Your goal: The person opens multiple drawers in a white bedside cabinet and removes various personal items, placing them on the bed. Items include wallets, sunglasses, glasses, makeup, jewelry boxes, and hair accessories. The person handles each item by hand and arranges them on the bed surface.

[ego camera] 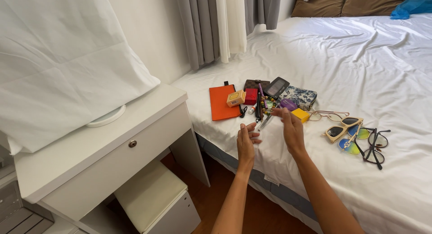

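Both hands, left (247, 142) and right (291, 128), pinch what looks like a pen (265, 121).

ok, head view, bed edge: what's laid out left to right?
Orange pouch → small yellow box → red box → left hand → right hand → wooden-framed sunglasses → black-rimmed glasses.

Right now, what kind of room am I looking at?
Most likely a bedroom: a bed with a rumpled white sheet, brown pillows at its head, grey and white curtains, and a white desk with a drawer beside it. Both hands are over the bed's edge.
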